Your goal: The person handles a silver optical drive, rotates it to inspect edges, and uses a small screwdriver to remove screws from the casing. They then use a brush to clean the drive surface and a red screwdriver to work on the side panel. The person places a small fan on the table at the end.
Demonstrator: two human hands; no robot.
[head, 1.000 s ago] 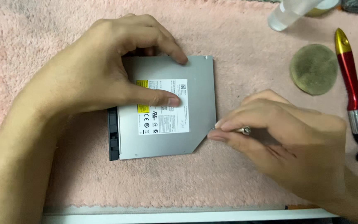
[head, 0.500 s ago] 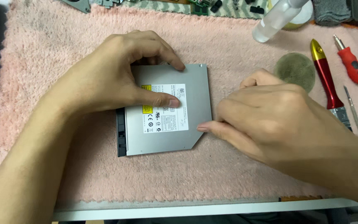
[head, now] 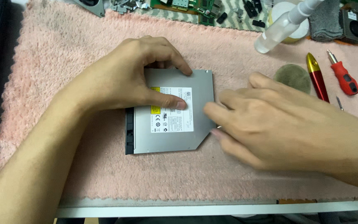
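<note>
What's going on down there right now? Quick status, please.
Left hand flat on the grey drive, pinning it to the pink mat. Right hand at the drive's right edge, fingertips touching; blurred. Red screwdriver lies off to the right.

Right hand [head: 278, 124] flatter, nearer drive [head: 199, 112].

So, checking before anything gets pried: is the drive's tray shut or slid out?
Shut: the black bezel sits flush against the grey optical drive, lying flat.
</note>
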